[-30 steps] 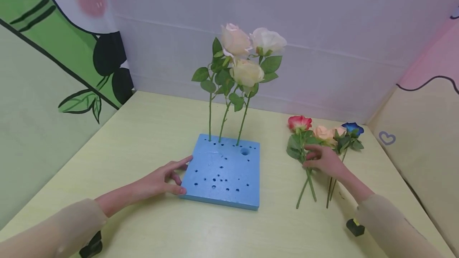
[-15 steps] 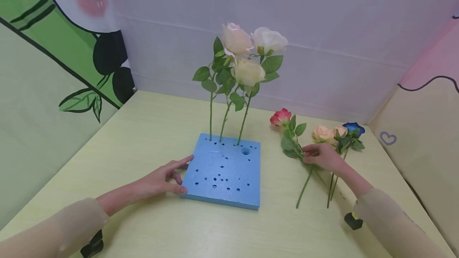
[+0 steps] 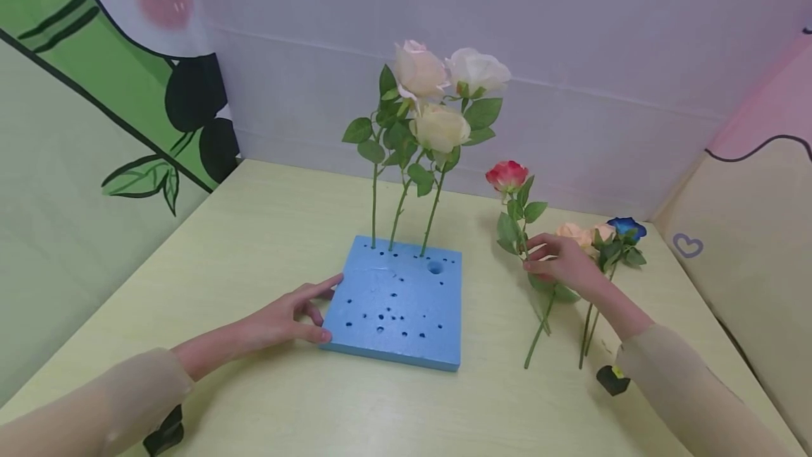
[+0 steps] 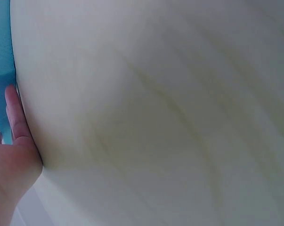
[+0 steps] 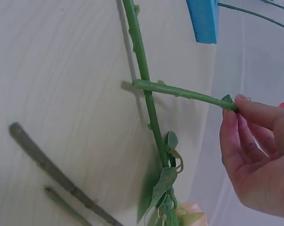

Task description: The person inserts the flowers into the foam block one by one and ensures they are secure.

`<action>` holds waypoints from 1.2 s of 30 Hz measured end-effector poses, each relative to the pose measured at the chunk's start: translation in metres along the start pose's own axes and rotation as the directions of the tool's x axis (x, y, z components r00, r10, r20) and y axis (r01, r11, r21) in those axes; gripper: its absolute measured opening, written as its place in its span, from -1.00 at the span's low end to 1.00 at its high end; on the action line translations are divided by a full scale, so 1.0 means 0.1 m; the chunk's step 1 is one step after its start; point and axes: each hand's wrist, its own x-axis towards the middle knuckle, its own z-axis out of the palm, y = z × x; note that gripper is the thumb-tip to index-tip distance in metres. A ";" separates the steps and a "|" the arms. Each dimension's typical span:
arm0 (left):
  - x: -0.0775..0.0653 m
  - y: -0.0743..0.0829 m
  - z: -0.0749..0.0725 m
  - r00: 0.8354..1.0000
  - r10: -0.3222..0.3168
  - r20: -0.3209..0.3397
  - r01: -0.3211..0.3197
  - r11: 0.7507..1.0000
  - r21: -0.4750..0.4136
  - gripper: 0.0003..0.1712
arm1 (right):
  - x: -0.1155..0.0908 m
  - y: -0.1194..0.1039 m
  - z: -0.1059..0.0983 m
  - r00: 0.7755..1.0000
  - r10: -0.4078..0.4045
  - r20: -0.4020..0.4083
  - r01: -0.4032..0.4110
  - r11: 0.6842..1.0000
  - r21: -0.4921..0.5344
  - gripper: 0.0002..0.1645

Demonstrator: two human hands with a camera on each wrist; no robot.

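Note:
My right hand pinches the stem of a red-pink rose between thumb and fingers, to the right of the blue foam block. The bloom is raised and leans back left. In the right wrist view the held stem crosses over another green stem that lies on the table. My left hand rests at the block's left edge, thumb at the near corner and index finger stretched along the side. A pale pink rose, a white rose and a cream rose stand upright in the block's back row.
Peach roses and a blue rose lie on the table at the right, their stems pointing toward me. Several small holes and one larger hole mark the block's top. A pale curtain hangs behind the table.
My right hand has picked up the red-pink rose by its stem, shifting it left, then tilting its bloom up off the table. My left hand has stayed at the block.

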 end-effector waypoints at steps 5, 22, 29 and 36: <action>0.01 0.01 -0.01 1.000 0.009 0.001 -0.009 1.000 -0.002 0.07 | 0.04 -0.10 0.05 1.000 -0.006 -0.012 0.006 0.999 0.031 -0.46; 0.01 0.02 -0.01 1.000 0.005 0.004 -0.005 1.000 0.000 0.07 | 0.26 -0.46 0.18 0.992 -0.069 -0.109 0.084 0.986 0.144 -0.51; 0.00 0.03 0.00 1.000 0.011 0.002 -0.011 1.000 -0.002 0.07 | 0.35 -0.60 0.25 0.985 -0.077 -0.155 0.114 0.962 0.248 -0.56; 0.00 0.01 -0.01 1.000 0.007 -0.004 -0.007 1.000 -0.002 0.07 | 0.45 -0.71 0.33 0.968 -0.120 -0.219 0.176 0.950 0.259 -0.60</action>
